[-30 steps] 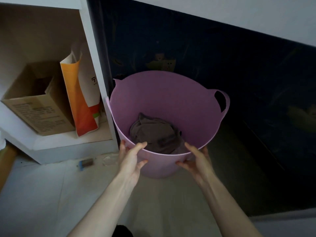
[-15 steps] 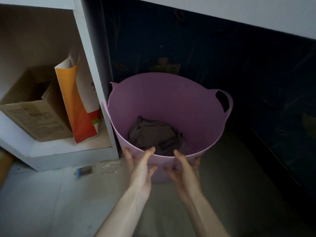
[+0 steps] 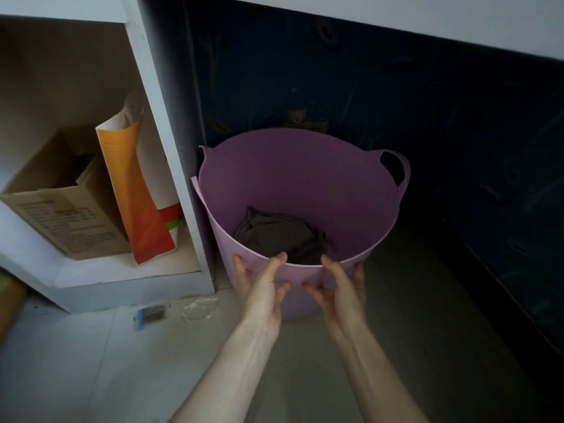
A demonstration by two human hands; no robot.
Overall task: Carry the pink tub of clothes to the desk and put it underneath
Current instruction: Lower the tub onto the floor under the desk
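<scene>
The pink tub (image 3: 305,184) stands on the floor in the dark space under the white desk top (image 3: 396,10), its left side touching the desk's white side panel (image 3: 171,166). Dark grey clothes (image 3: 274,236) lie at its bottom. My left hand (image 3: 259,288) and my right hand (image 3: 341,291) lie flat side by side against the tub's near wall. Their fingers are spread and point up, with the fingertips reaching the rim. Neither hand closes around the rim or the handle (image 3: 396,172).
Left of the panel, a low open shelf holds a cardboard box (image 3: 61,215) and an orange and white paper bag (image 3: 137,203). A small blue-edged packet (image 3: 151,314) and clear plastic wrap (image 3: 198,308) lie on the pale floor. A dark blue wall (image 3: 427,117) backs the desk space.
My hands have slid from the tub's near sides to the middle of its near wall. The tub has moved a little farther in under the desk.
</scene>
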